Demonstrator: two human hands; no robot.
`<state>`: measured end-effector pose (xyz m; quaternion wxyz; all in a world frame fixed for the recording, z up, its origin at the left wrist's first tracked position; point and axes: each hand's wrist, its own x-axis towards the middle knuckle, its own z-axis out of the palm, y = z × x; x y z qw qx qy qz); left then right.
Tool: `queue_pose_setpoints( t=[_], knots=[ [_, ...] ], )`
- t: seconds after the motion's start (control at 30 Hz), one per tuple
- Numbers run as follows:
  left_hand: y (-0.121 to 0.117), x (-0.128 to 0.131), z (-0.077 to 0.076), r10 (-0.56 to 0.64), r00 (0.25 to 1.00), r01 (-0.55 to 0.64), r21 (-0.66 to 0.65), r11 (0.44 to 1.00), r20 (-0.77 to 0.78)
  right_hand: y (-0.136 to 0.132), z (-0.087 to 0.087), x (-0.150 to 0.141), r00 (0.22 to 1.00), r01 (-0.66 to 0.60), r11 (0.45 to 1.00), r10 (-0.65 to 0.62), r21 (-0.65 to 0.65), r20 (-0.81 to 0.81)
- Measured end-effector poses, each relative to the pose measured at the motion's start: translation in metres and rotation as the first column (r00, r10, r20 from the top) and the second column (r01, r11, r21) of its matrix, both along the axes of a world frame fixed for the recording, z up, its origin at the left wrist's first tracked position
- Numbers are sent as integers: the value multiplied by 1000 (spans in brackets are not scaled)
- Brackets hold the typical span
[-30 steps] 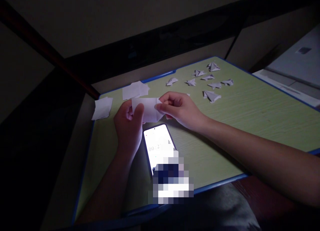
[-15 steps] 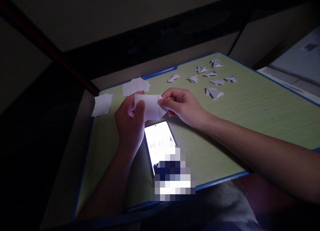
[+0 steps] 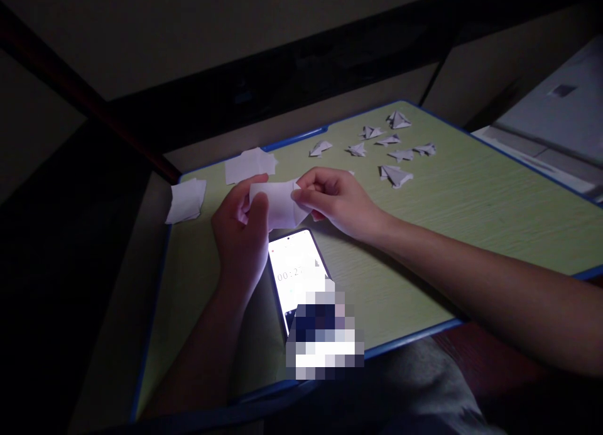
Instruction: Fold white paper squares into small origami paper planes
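Note:
A small white sheet of paper (image 3: 281, 203) is held up between my two hands, above the top end of a lit phone. My left hand (image 3: 241, 218) grips its left side, thumb across the front. At the right end, my right hand (image 3: 333, 199) pinches the paper between thumb and fingers, where a crease runs and the corner narrows to a folded point. The paper's back and some of my fingertips are hidden. The phone (image 3: 294, 259) lies on the table with a timer on its bright screen, its lower part blurred out.
Several folded paper figures, one a larger triangular piece (image 3: 396, 175), lie at the back right. Two piles of loose paper, a left pile (image 3: 186, 200) and a back pile (image 3: 249, 166), rest near the far left. The greenish table (image 3: 471, 221) has a blue edge. Surroundings are dark.
The whole view has shifted slightly, so everything sits a little further left. Both hands keep the same hold on the paper, with its right end turned slightly.

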<state>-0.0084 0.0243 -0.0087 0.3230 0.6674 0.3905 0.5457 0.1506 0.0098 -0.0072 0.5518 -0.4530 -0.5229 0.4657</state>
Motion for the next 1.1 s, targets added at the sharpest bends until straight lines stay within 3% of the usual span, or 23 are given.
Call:
queue_pose_setpoints(
  t=[0.23,0.4,0.63,0.8,0.93,1.1],
  knots=[
    [2,2,5,31,986,8,-227,974,164,1,0,0,1000,2,1000,-2,1,-16],
    [7,2,8,1,938,152,-414,897,346,0,0,0,1000,4,1000,-4,13,-21],
    [7,2,8,-55,917,246,-454,856,395,0,-3,1,1000,11,1000,-11,25,-9],
    [8,0,10,-96,888,347,-518,782,450,0,-3,2,1000,12,999,-12,45,5],
    [8,0,9,-68,898,320,-540,779,434,0,-2,3,1000,6,999,-5,52,-7],
    [4,1,11,-119,892,360,-525,771,437,0,-3,3,1000,6,998,-5,64,-20]
  ],
)
